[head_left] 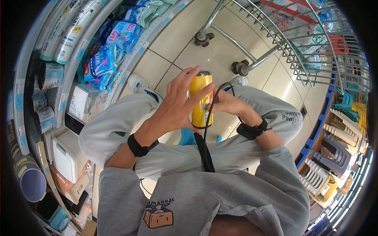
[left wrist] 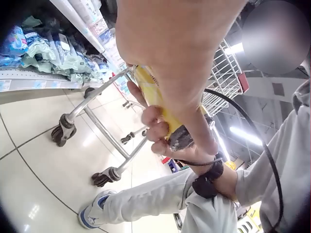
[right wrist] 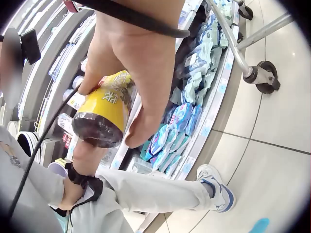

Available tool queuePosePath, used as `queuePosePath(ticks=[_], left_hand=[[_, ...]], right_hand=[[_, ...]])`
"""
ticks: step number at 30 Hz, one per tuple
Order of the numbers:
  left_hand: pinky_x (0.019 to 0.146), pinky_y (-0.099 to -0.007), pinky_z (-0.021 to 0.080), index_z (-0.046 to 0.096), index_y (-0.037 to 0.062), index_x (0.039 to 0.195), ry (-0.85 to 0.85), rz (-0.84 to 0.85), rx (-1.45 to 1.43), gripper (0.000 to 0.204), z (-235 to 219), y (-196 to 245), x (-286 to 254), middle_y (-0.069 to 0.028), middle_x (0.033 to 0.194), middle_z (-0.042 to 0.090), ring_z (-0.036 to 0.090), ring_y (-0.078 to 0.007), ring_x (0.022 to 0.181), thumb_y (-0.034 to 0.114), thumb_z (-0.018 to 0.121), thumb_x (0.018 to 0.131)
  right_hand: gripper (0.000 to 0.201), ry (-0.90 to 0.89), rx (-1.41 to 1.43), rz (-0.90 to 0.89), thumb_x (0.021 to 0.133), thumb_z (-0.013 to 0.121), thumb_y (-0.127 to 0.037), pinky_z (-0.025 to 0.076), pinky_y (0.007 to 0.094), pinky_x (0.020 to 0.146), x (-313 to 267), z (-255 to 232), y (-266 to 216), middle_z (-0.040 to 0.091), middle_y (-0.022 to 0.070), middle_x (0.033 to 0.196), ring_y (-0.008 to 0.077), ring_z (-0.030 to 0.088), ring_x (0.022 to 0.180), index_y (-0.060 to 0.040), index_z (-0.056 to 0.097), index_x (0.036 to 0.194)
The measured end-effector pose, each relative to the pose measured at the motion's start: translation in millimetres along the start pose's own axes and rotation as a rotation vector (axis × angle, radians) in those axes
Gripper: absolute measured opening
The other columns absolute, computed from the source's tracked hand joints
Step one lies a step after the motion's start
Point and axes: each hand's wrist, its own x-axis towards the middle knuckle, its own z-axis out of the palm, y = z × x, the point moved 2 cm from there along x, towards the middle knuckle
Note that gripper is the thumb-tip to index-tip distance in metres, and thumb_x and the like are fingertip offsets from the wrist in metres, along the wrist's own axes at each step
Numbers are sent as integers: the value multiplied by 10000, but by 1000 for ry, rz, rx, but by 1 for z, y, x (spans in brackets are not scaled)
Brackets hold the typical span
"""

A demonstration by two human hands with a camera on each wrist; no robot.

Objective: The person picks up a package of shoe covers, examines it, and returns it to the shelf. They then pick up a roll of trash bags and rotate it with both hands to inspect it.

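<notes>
A yellow can (head_left: pixel 201 83) with dark ends stands nearly upright between both hands, above the lap in the head view. From its left side my left hand (head_left: pixel 173 100) holds it, with one finger across the front and the thumb near the lower end. My right hand (head_left: pixel 231 105) grips the opposite side, and its fingers (left wrist: pixel 156 124) curl against the can in the left wrist view. In the right wrist view, the can (right wrist: pixel 103 104) shows printed lettering and a dark, round end (right wrist: pixel 98 130). A black cable (head_left: pixel 213 103) passes in front of it.
Shelves with blue packets (head_left: pixel 103 63) and white cylinders (head_left: pixel 75 35) line the left. A wire shopping cart (head_left: pixel 289 49) stands at the upper right, its wheels (head_left: pixel 202 39) on the tiled floor ahead. Plastic stools (head_left: pixel 334 155) are stacked at the right. Black bands circle both wrists.
</notes>
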Motion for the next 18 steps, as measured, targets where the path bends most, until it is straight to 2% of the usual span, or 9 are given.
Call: queuePosePath(ticks=[2, 6, 8, 9, 11, 12, 14, 16, 18], left_hand=[[1055, -549, 270, 333, 219, 1473, 18, -47, -25, 1276, -1, -2, 1, -230, 1524, 155, 236, -433, 1369, 467, 914, 365], [1030, -488, 329, 327, 167, 1473, 108, -72, -241, 1200, -14, -11, 6, -205, 1488, 266, 348, -383, 1314, 411, 925, 462], [965, -411, 410, 397, 104, 1426, 159, -171, -524, 969, -29, -13, 11, -175, 1394, 413, 475, -311, 1214, 314, 881, 614], [965, -411, 410, 397, 104, 1426, 158, -174, -525, 969, -27, -16, 10, -175, 1394, 413, 475, -311, 1214, 314, 881, 614], [987, -343, 421, 455, 33, 1361, 24, -316, -680, 710, -15, -29, 7, -121, 1282, 533, 529, -189, 1171, 234, 760, 753], [860, -294, 511, 514, 25, 1286, -30, -429, -746, 478, -10, -31, 6, -101, 1203, 568, 580, -158, 1076, 178, 665, 859], [790, -289, 538, 518, 25, 1265, -43, -580, -813, 418, -7, -32, 3, -93, 1163, 582, 605, -149, 1008, 164, 629, 887], [720, -283, 565, 523, 24, 1244, -63, -725, -880, 358, -4, -34, 1, -86, 1124, 596, 629, -140, 940, 149, 594, 916], [570, -255, 573, 519, 21, 1211, 242, -672, -982, 348, -3, -42, 0, -101, 1031, 623, 657, -147, 876, 180, 630, 922]], right_hand=[[898, -64, 75, 54, 773, 792, -180, 388, 345, 1031, 0, 3, 4, 482, 74, 1312, 169, 478, 1203, -60, 238, 1469], [909, -48, -27, 32, 783, 780, -190, 376, 334, 1025, 0, 1, -1, 494, 74, 1307, 181, 473, 1206, -52, 228, 1491], [921, -75, -214, -76, 793, 767, -206, 376, 312, 1009, -1, 4, -12, 506, 81, 1291, 175, 477, 1181, -39, 213, 1510], [921, -76, -211, -74, 793, 767, -206, 376, 312, 1009, -2, 5, -15, 506, 81, 1291, 175, 477, 1181, -39, 213, 1510], [964, -124, -222, -18, 772, 783, -244, 318, 292, 1065, -4, 7, -17, 456, 94, 1375, 172, 437, 1244, -18, 208, 1511], [964, -126, -220, -17, 772, 783, -244, 318, 292, 1065, -4, 8, -15, 456, 94, 1375, 172, 437, 1244, -18, 208, 1511], [823, -61, -226, -156, 863, 688, -357, 404, 266, 957, -2, 6, -11, 523, 96, 1267, 141, 505, 1116, -24, 272, 1490], [776, -57, -165, -102, 881, 661, -368, 415, 259, 938, -1, -5, -3, 520, 100, 1271, 138, 514, 1110, -23, 299, 1474], [731, -50, -105, -50, 900, 634, -380, 427, 251, 918, 1, -11, -4, 517, 105, 1276, 135, 523, 1104, -21, 325, 1457]])
